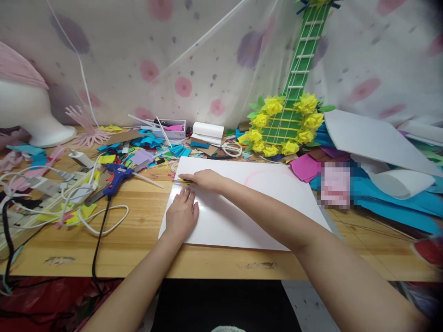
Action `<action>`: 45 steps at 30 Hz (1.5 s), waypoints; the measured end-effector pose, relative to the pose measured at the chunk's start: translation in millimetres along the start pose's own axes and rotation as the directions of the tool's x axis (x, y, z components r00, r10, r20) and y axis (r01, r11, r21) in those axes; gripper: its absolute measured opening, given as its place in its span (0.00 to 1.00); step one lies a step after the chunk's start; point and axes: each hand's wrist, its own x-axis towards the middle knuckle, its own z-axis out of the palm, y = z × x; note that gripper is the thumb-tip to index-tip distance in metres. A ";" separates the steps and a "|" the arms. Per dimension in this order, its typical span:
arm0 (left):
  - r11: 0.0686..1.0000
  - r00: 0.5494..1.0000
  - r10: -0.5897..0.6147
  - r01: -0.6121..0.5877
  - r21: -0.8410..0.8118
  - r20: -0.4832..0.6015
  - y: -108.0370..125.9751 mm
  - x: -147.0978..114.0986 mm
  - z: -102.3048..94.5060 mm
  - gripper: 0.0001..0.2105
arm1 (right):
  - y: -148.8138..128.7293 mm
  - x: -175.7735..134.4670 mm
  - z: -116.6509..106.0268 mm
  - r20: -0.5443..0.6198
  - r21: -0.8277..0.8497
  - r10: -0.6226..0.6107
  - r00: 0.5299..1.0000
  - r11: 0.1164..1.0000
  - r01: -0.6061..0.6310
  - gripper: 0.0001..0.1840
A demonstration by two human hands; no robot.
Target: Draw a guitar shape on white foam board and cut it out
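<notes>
A large white sheet of board lies on the wooden table, with a faint pink curved line on its right half. My left hand rests flat on its left part, fingers stretched toward the far edge. Reaching across to the far left of the sheet, my right hand is closed around a slim yellow-and-black utility knife. The knife lies low over the sheet near its left edge, just beyond my left fingertips. My right fingers partly cover it.
A blue glue gun and a power strip with tangled white cables lie left. Behind are paper scraps, scissors and a green paper guitar with yellow flowers. Blue paper and white board are piled right.
</notes>
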 end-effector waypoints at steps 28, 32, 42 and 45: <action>1.000 0.998 0.010 -0.009 0.015 -0.068 0.9 -1.1 4.4 0.18 | -7.4 -0.8 6.9 -0.046 -0.097 -0.010 0.999 0.995 0.005 0.26; 0.998 0.995 0.042 -0.038 0.053 -0.094 0.7 -1.0 5.5 0.17 | -14.4 -3.7 -2.4 -0.021 -0.152 -0.013 1.000 0.988 0.010 0.27; 0.998 0.996 0.036 -0.032 0.056 -0.082 2.4 -0.2 4.1 0.17 | -16.0 -3.3 -17.6 0.043 -0.217 -0.026 0.999 0.976 0.035 0.27; 0.998 0.996 0.030 -0.026 0.052 -0.082 1.8 -0.3 5.3 0.17 | -15.8 -4.5 -18.5 0.045 -0.214 -0.026 0.999 0.976 0.035 0.27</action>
